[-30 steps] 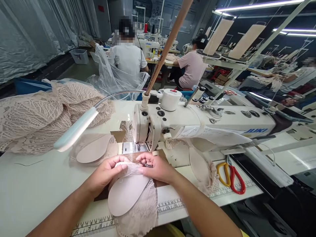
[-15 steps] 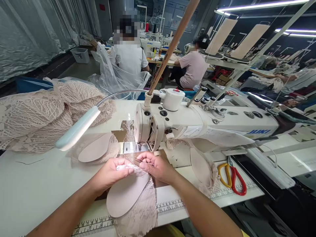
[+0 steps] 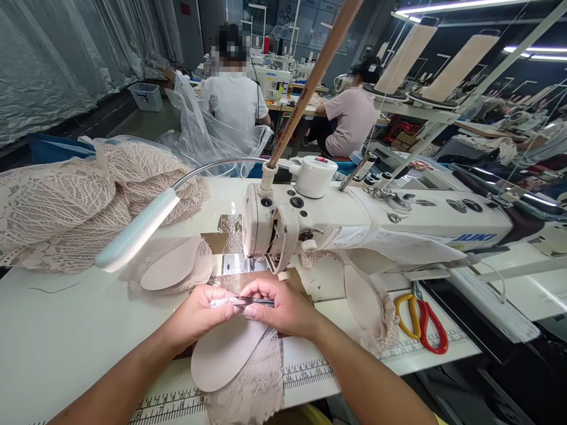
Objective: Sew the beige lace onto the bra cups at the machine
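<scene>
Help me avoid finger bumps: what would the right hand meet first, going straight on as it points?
Probably the left hand, which pinches the lace; the exact gap in depth is unclear.

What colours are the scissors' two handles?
One yellow handle, one red handle; the head view shows them best.

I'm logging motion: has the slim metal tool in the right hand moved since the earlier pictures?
Yes: against the silver needle plate, the tip of the slim metal tool has shifted nearer the camera and slightly left.
</scene>
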Motion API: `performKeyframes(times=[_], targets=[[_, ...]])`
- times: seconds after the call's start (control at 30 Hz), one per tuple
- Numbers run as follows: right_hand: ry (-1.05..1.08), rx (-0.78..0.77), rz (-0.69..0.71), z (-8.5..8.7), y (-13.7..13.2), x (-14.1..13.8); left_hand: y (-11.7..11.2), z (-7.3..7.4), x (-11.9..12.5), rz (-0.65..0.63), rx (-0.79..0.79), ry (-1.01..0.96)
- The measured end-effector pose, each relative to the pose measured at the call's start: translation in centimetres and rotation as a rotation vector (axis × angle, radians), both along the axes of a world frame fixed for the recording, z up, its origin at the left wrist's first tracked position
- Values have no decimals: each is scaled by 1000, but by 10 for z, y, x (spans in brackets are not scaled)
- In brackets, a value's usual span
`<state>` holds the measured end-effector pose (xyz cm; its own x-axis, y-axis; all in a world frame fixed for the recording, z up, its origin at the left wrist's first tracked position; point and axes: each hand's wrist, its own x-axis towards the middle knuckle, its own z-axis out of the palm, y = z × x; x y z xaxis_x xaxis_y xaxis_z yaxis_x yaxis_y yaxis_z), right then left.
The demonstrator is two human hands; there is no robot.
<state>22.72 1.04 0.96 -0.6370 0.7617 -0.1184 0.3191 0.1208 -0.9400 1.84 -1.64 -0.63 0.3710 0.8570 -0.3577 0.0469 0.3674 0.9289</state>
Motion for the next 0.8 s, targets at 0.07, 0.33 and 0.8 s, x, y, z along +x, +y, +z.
performKeyframes(times=[0.07, 0.33, 0.8], targets=[[1, 3, 2, 1, 0, 0, 0, -1, 0, 2, 0, 5], [23, 18, -31, 0, -3, -5, -1, -2, -1, -42, 21, -12], [17, 35, -40, -3, 1, -10, 0, 1, 0, -68, -7, 12]])
